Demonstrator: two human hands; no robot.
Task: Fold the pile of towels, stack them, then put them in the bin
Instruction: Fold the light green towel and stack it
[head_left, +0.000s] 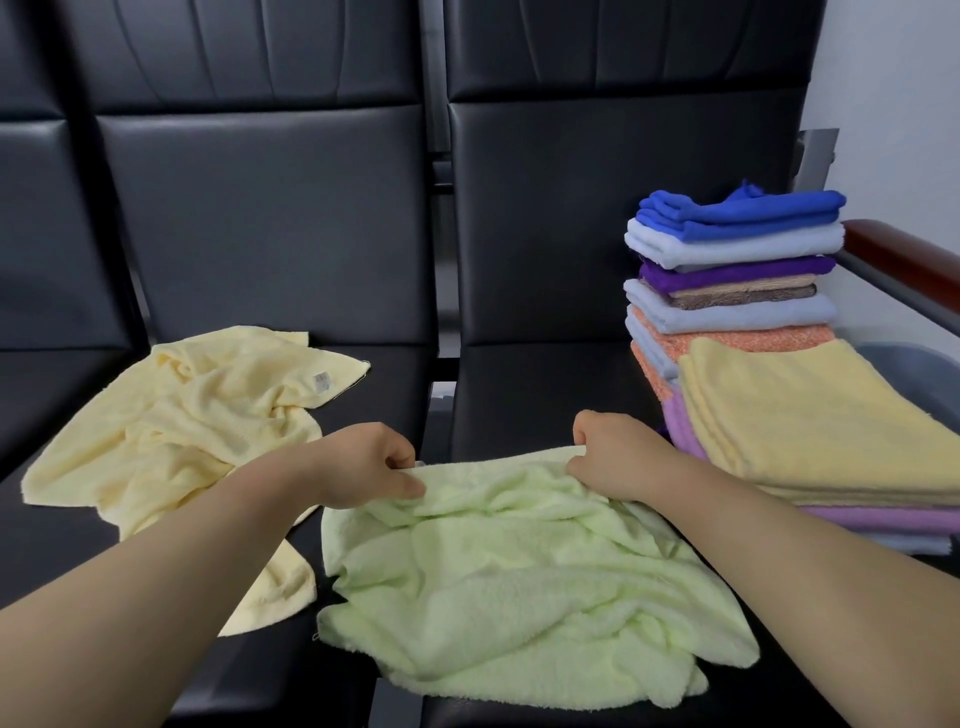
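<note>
The green towel (519, 582) lies rumpled on the black seat (545, 395), at 6 o'clock in the view. The left hand (374, 462) pinches its far edge toward 11 o'clock, fingers curled on the cloth; the right hand (613, 457) grips the same edge toward 1 o'clock. A crumpled yellow towel (182, 415) lies at 9 o'clock, partly under the left forearm. At 3 o'clock sits a folded stack (821, 426) topped in yellow, and behind it at 2 o'clock a taller stack (737, 249) topped in blue
</note>
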